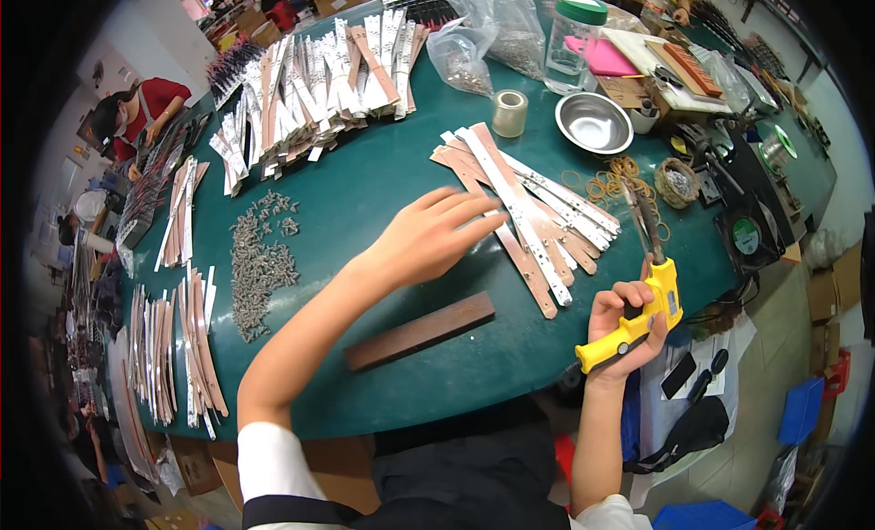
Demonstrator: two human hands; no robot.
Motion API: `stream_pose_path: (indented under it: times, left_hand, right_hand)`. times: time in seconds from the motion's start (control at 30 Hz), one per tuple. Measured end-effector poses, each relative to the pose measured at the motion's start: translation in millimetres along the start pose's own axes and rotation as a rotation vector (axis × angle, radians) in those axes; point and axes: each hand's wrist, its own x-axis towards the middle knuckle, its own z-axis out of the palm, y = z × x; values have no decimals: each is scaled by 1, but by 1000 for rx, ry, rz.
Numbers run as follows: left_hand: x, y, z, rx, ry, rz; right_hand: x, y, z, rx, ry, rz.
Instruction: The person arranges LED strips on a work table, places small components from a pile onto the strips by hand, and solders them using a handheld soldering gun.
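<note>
My right hand [629, 334] is wrapped round the grip of a yellow soldering gun [658, 304], its metal tip pointing up and away. Over the table's middle, my left hand [428, 234] is stretched out with its fingers apart, slightly blurred. Its fingertips reach the edge of a loose fan of flat white and tan strips [515, 206]; whether they touch cannot be made out. Small dark spots dot the white strips. A dark brown rectangular bar [421, 329] lies below my left hand. Left of my forearm is a heap of small metal parts [260, 266].
Bundled strips [319, 83] pile up at the back left, with more strips [173, 348] at the left edge. A tape roll [509, 113], metal bowl [594, 124], green-lidded jar [574, 42] and rubber bands [629, 179] stand behind. A person [150, 115] works at far left.
</note>
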Motion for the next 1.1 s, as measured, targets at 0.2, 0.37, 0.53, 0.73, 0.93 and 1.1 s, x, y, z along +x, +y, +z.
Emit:
stream_pose_path:
  times: [0.2, 0.37, 0.53, 0.73, 0.93, 1.1]
  left_hand:
    - [60, -35, 42, -97, -135, 208]
    - [57, -40, 45, -160, -261, 209]
    - [53, -39, 39, -171, -299, 222]
    - [34, -41, 9, -47, -273, 324]
    - [-2, -30, -41, 46, -279, 347]
    - [-56, -17, -27, 148, -36, 278]
  right_hand:
    - [2, 1, -1, -10, 1, -11]
    - [3, -1, 0, -37, -3, 7]
    - [3, -3, 0, -33, 7, 16]
    - [1, -1, -4, -31, 33, 31]
    - [0, 1, -2, -57, 23, 36]
    - [0, -1, -3, -48, 4, 48]
